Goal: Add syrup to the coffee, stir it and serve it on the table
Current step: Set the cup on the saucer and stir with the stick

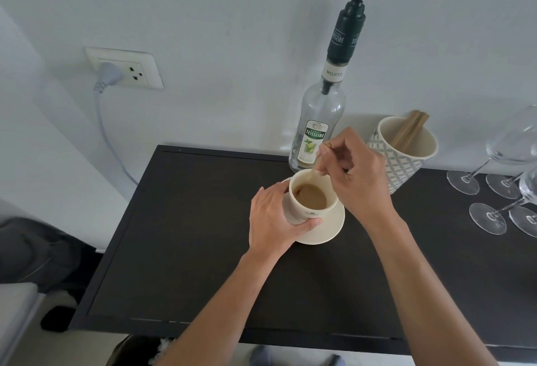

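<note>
The cup [312,195] stands on a saucer [325,227] mid-counter [189,235]. Just behind it stands the syrup bottle [318,121], the stick holder [406,153] to its right, wine glasses [499,179] far right.

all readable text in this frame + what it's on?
"MOJITO": white neck band of the syrup bottle.
"TEISSEIRE": front label of the same bottle; "MOJITO" again at its foot, upside down.
"TEISSEIRE", partly cut off: dark pump collar on top of the bottle.
Small line above the label's brand name: too small to read.
Mark on the coffee cup: too blurred to read.
</note>
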The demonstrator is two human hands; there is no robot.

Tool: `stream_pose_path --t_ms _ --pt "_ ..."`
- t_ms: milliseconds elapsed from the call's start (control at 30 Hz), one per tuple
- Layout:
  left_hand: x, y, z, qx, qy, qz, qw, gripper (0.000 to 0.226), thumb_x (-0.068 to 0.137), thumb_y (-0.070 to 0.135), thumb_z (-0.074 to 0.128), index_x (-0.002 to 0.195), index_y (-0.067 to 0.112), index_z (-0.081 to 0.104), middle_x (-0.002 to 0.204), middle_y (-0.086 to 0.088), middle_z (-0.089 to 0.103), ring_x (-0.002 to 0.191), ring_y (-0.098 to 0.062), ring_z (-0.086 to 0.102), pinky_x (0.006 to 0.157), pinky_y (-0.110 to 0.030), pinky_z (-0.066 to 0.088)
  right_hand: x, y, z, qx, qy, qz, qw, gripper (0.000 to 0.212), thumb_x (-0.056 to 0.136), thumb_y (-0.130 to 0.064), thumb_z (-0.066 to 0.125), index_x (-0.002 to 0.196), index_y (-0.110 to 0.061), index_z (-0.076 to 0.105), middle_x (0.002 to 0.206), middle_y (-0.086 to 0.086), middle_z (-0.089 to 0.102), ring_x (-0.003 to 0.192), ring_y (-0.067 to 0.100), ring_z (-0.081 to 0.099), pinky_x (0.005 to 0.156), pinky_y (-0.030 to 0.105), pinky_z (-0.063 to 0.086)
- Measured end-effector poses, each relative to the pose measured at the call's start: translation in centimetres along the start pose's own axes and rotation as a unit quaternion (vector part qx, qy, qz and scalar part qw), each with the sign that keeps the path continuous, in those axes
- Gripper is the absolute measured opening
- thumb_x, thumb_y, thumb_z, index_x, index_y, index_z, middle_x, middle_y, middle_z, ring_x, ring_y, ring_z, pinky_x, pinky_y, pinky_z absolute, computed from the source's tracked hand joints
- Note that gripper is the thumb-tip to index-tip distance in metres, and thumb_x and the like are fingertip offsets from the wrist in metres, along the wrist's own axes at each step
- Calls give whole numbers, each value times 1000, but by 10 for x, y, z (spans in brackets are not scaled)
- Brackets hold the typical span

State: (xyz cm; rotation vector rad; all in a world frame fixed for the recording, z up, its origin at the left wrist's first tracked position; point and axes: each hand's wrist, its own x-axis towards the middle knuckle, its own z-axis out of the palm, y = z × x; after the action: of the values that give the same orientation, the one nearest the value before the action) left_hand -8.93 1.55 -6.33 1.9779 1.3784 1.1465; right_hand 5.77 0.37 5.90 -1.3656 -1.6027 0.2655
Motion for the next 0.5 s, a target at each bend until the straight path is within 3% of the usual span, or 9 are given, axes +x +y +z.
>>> stream_pose_path --t_ms 100,233,367,433,500 --pt "0 0 0 -3 -1 1 1000 83 60 69 80 126 25 58 124 15 63 117 -2 54 115 -38 31 1 3 -2 -57 15 -35 998 14 99 -1 64 88 0 55 70 8 61 60 25 59 57 37 49" --pt "0 1 0 -4 -3 0 1000 83 59 70 79 126 24 58 124 14 63 117 -4 55 115 -40 31 -4 -4 4 31 -4 36 999 13 101 -9 63 91 -5 56 70 5 69 60 17 69 61 30 58" --pt "0 0 0 -1 -1 2 1000 82 60 70 79 126 25 58 123 14 63 116 -3 55 115 -39 31 -1 3 2 -42 27 -22 999 13 101 -3 61 90 0 55 71 8 64 62 25 64 58 40 54" --pt "0 0 0 0 -2 3 1000 83 60 70 79 126 25 58 123 15 63 116 -3 55 114 -40 32 -1 3 1 -61 20 -40 997 13 99 -1 63 89 0 55 71 8 61 61 25 59 57 38 49" --pt "0 0 1 -1 -1 1 1000 84 59 69 80 126 24 58 123 14 63 117 -4 55 114 -41 32 -4 -2 3 -6 0 -7 1000 12 100 -5 63 90 -5 56 71 5 65 61 19 63 58 32 54"
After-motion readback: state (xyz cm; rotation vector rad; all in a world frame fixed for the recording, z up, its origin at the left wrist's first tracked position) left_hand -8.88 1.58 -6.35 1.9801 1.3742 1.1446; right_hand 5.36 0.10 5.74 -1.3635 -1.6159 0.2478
